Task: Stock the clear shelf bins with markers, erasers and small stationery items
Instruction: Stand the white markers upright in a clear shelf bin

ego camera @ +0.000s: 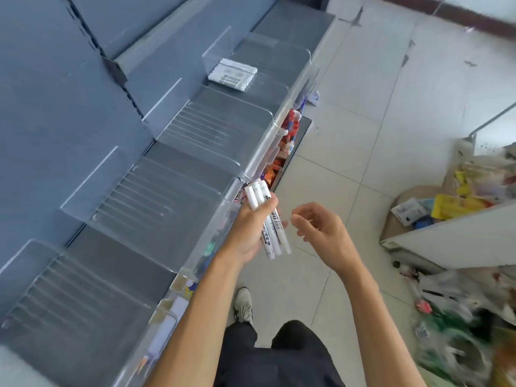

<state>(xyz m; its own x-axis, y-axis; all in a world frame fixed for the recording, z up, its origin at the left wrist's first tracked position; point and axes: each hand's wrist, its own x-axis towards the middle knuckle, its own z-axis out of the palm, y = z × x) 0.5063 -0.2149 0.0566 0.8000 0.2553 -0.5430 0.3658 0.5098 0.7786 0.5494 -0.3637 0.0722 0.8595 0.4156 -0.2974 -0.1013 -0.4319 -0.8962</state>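
- Gripping a bundle of white markers (273, 233) in the left hand (247, 233), fingers curled round the barrels, caps aimed toward upper centre of the frame; held just off the front lip of the clear shelf bins (259, 146), at centre frame
- Hovering the right hand (321, 230) just right of the bundle, apart from it, fingers loosely bent; nothing visibly held
- Judged as the carry-and-lay step: markers in hand, not yet in any bin
- Aim for the far bin (216, 48) at upper centre, where a row of laid markers (233, 75) already sits, apparently the same kind; otherwise choose a bare bin nearer by
- Square the caps with the right hand first; a ragged bundle will likely fan out and roll
- Lower over the clear front wall rather than dropping; round barrels could skid on the ribbed floor
- Lay side by side, parallel to the row already there, labels up where possible
- Loosen the grip only once the barrels rest on the bin floor; watch for strays slipping toward the lower-shelf goods (287, 129)
- Return afterwards to the stock pile (460, 196) at right of frame for more
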